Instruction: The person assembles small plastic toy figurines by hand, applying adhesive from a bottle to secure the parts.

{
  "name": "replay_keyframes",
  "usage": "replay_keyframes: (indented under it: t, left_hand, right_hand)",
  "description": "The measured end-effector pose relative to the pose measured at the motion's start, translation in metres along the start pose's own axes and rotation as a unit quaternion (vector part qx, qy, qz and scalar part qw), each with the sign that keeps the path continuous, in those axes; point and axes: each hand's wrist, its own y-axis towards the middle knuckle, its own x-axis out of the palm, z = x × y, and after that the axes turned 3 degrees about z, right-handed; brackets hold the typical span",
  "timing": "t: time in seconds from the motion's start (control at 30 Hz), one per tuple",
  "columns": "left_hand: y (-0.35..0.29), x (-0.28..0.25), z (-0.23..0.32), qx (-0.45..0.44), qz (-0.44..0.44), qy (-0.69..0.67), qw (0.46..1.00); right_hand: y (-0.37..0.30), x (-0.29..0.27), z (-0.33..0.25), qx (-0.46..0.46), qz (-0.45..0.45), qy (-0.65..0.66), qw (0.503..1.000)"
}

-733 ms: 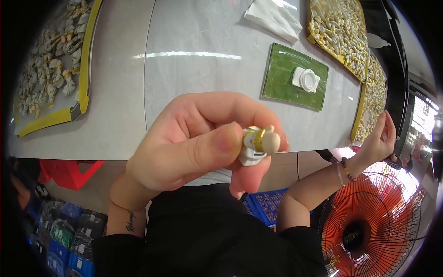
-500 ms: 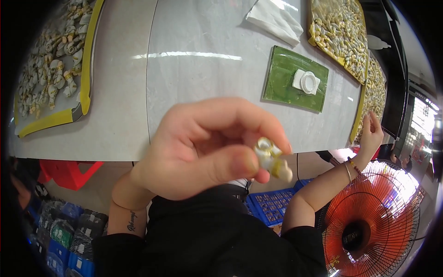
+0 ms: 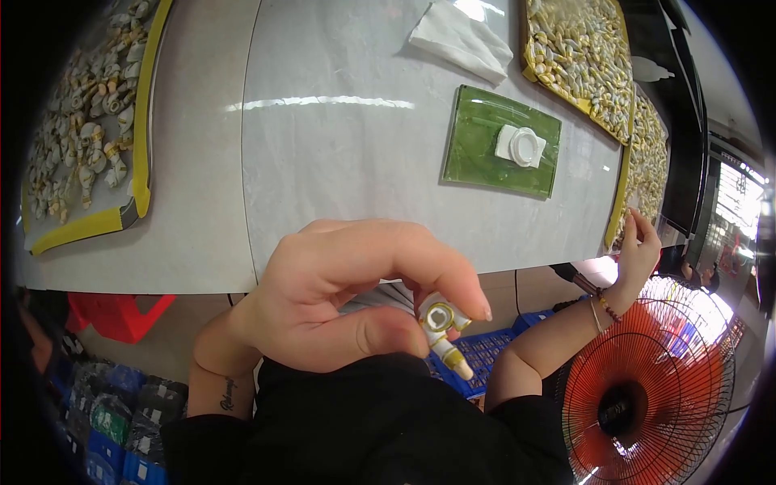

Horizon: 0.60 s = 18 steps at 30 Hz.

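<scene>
My left grip (image 3: 347,291) pinches a small white piece (image 3: 442,338) with gold bands; my right grip (image 3: 638,252) is by a yellow-edged tray (image 3: 618,202) on the table (image 3: 331,178).

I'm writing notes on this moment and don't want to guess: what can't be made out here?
Head view:
- Far side of the small white-and-gold piece: hidden by itself and the left hand.
- Whether the right hand touches the right tray: fingertips too small to tell.
- Left tray's upper end: cut off by the top edge.

Slab (image 3: 473,166) between trays (image 3: 143,133), cloth (image 3: 462,40) behind
</scene>
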Motion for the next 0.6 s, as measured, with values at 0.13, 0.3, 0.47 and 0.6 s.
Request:
replay_keyframes:
  t: [0.13,0.3,0.47,0.6]
  left_hand:
    - [0.001,-0.001,0.0,0.008,-0.013,0.0,1.0]
    - [-0.005,-0.001,0.0,-0.016,0.022,-0.038,0.999]
    - [-0.004,-0.002,0.002,-0.028,0.013,-0.055,0.998]
    - [-0.003,-0.002,0.001,-0.032,0.008,-0.058,0.998]
  right_hand:
    - [0.002,-0.001,0.002,0.019,0.014,0.031,0.999]
    - [0.003,0.015,0.005,-0.003,0.044,0.086,0.995]
    - [0.003,0.011,-0.011,0.056,0.125,0.32,0.937]
    - [-0.011,-0.008,-0.061,-0.021,-0.026,0.626,0.779]
